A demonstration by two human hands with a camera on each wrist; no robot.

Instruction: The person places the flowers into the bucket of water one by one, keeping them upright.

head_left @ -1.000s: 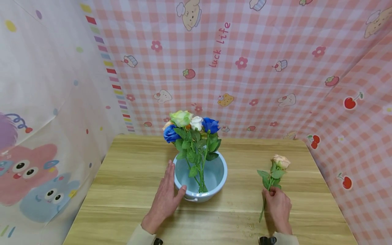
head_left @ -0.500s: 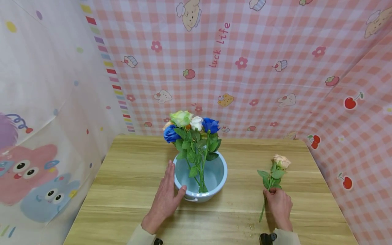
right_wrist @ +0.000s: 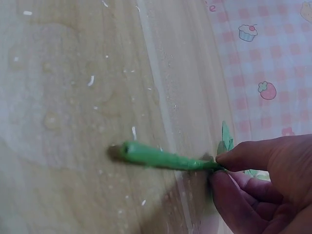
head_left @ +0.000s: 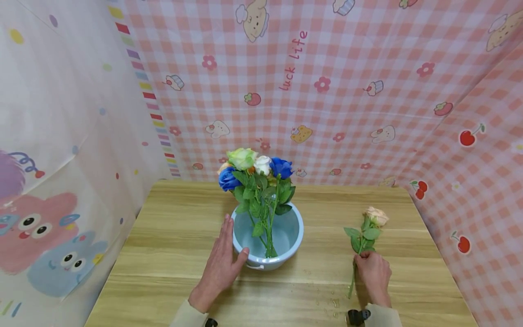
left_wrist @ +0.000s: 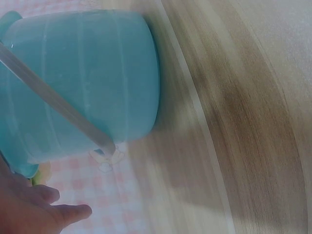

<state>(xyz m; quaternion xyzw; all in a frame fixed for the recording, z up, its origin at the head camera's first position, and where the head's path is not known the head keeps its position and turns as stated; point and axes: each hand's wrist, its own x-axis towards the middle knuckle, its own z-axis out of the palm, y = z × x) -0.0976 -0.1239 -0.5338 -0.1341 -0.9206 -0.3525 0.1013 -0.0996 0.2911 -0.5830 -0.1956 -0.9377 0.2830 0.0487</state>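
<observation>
A light blue bucket (head_left: 294,243) stands mid-table, its thin handle (left_wrist: 58,100) slanting across the side in the left wrist view. Inside it leans a bunch of roses: blue (head_left: 229,179), pale green (head_left: 242,158) and white (head_left: 263,165) blooms on leafy stems. My left hand (head_left: 220,261) rests against the bucket's left rim with its fingers straight. Over on the right, my right hand (head_left: 373,272) pinches the green stem (right_wrist: 165,158) of a peach rose (head_left: 377,216) between thumb and fingers. The rose lies low along the tabletop, bloom pointing away from me.
Water drops (head_left: 335,303) are scattered on the wooden table (head_left: 175,254) between the bucket and my right hand. Behind the table hangs a pink checked cloth (head_left: 351,59), and a white patterned cloth (head_left: 81,136) covers the left side.
My right hand and the peach rose have shifted very slightly to the right. My left hand and the bucket stay in place.
</observation>
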